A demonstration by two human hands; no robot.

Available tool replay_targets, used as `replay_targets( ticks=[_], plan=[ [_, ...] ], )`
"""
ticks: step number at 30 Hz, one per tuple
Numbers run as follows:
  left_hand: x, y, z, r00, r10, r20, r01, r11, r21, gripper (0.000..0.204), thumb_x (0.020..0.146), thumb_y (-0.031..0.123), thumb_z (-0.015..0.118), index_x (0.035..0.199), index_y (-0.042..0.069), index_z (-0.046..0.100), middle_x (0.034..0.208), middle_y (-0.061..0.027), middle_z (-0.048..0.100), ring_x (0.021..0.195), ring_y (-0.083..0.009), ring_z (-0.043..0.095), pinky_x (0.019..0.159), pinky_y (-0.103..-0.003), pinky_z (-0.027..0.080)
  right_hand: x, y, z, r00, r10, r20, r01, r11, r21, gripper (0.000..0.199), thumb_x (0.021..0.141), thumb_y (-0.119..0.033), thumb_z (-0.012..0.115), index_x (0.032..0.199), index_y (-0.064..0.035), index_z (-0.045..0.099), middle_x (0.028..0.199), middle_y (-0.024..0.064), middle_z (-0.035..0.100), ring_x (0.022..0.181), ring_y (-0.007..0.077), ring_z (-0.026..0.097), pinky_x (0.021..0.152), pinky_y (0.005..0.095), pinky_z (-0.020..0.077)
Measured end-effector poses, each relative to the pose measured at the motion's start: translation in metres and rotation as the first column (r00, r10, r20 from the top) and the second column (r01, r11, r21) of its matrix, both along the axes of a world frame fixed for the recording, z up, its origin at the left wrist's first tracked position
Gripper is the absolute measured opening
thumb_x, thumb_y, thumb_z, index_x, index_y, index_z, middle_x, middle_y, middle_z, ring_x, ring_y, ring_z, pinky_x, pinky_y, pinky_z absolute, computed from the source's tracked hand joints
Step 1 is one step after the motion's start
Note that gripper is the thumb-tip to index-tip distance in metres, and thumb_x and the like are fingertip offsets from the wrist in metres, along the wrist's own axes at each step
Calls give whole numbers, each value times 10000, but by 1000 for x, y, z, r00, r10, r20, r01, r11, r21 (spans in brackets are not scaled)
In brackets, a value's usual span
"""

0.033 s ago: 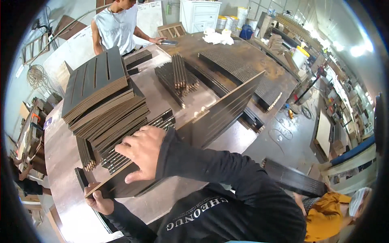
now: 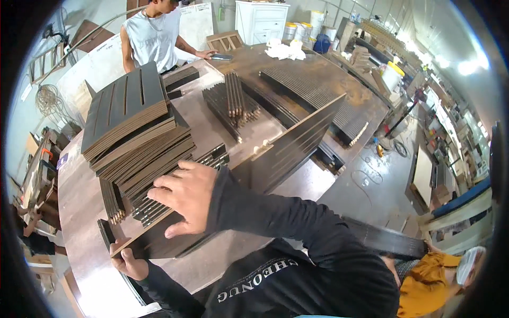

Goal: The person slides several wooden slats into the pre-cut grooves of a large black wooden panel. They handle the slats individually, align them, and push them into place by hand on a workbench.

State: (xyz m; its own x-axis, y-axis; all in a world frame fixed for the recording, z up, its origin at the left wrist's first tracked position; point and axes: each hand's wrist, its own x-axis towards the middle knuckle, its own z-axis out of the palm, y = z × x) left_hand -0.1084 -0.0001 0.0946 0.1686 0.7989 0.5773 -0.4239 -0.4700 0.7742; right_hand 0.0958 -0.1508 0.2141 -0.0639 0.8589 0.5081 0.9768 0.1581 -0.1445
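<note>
Beyond the upright panel point(image 2: 302, 140) lie stacked slats point(image 2: 235, 95).

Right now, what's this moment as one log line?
left hand: grips corner of dark panel; right hand: open over its edge; nearby: board stack

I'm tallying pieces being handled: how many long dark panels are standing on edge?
1: the long dark panel runs diagonally across the worktable, the left hand gripping its near-left end. Another directly behind could be hidden.
</note>
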Motion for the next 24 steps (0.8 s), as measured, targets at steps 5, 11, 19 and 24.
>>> replay_targets(
  ticks=[5, 11, 19, 24],
  plan=[
    [-30, 2, 20, 946, 118, -301, -107, 993, 53, 381, 780, 236, 641, 1047, -7, 518, 924, -93, 561, 818, -157, 523, 770, -263, 411, 31, -48, 26, 969, -211, 130, 177, 956, 233, 675, 651, -625, 590, 1107, -129, 551, 1107, 86, 553, 1016, 250, 529, 901, 473, 335],
    [31, -62, 104, 634, 612, -473, 44, 583, 812, 695, 662, 255, 739, 1250, 42, 436, 1237, -138, 486, 1161, -276, 437, 1017, -391, 283, 81, -70, -14, 925, -380, 6, 373, 911, 179, 552, 542, -514, 736, 920, -143, 582, 861, 30, 570, 802, 238, 556, 730, 342, 409],
    [90, -63, 82, 646, 690, -327, 89, 357, 930, 425, 653, 371, 743, 926, 91, 576, 753, -48, 542, 667, -218, 539, 603, -321, 400, 90, -75, -21, 962, -229, -145, 263, 922, 284, 366, 585, -407, 752, 817, -166, 602, 733, -35, 531, 708, 161, 541, 679, 288, 330],
    [81, -61, 81, 615, 649, -448, 201, 420, 885, 475, 642, 298, 771, 995, 55, 564, 770, -100, 553, 695, -278, 561, 613, -335, 439, 89, -80, -32, 948, -282, -151, 316, 895, 315, 292, 593, -307, 747, 830, -228, 597, 730, -82, 518, 717, 124, 522, 700, 304, 302]
  ],
)
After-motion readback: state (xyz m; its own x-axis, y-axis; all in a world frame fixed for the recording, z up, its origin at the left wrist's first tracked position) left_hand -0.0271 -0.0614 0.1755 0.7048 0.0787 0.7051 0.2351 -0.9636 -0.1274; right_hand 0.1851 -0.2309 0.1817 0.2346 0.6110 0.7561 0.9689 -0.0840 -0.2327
